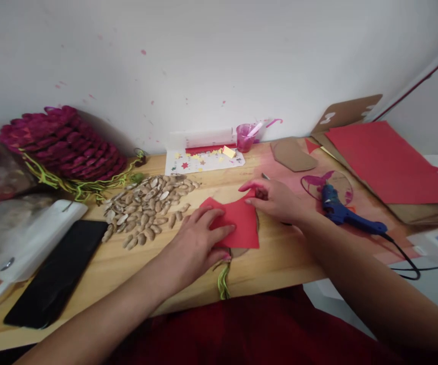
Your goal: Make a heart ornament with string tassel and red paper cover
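A piece of red paper [240, 223] with a curved, notched top edge lies over a brown cardboard piece [239, 252], mostly hidden beneath it. My left hand [198, 238] presses its fingers on the paper's left side, thumb at the lower edge by the cardboard. At the upper right corner, my right hand [274, 197] pinches the paper between thumb and fingers. Yellow-green strings [223, 282] hang from below the cardboard toward the table's front edge. A thin dark object, partly hidden, lies under my right hand; its kind is unclear.
Peanut shells [146, 208] are heaped left of the paper, near a black phone [57, 274]. A magenta layered object [65, 144] leans at the back left. To the right lie a blue glue gun [350, 215] with its cord, red sheets [394, 167] and a cardboard cutout [293, 154]. A pink-stained cup [245, 138] stands behind.
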A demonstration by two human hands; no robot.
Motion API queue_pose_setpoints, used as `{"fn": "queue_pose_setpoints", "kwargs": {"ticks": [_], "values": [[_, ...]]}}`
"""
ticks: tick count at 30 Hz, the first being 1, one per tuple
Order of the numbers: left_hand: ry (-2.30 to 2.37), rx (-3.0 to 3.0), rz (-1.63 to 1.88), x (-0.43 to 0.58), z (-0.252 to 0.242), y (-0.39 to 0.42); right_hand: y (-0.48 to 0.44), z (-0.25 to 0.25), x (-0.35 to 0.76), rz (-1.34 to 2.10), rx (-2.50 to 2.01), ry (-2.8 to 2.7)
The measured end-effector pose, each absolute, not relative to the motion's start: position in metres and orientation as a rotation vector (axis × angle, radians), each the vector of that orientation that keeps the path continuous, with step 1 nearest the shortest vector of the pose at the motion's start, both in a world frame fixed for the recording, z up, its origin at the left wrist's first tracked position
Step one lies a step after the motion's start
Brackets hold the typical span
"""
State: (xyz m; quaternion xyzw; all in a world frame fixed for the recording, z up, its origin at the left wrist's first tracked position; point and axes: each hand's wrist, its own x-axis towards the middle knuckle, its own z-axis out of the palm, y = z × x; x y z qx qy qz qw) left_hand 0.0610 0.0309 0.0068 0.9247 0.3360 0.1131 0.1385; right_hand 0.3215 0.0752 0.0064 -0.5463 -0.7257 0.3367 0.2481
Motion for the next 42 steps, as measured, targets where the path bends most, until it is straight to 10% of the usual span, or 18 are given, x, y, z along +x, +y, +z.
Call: {"fn": "queue_pose_setpoints", "kwargs": {"ticks": [42], "values": [[1.013, 2.812, 0.212, 0.056, 0.015, 0.027, 0.065, 0.004, 0.312, 0.396, -1.449, -2.451]]}}
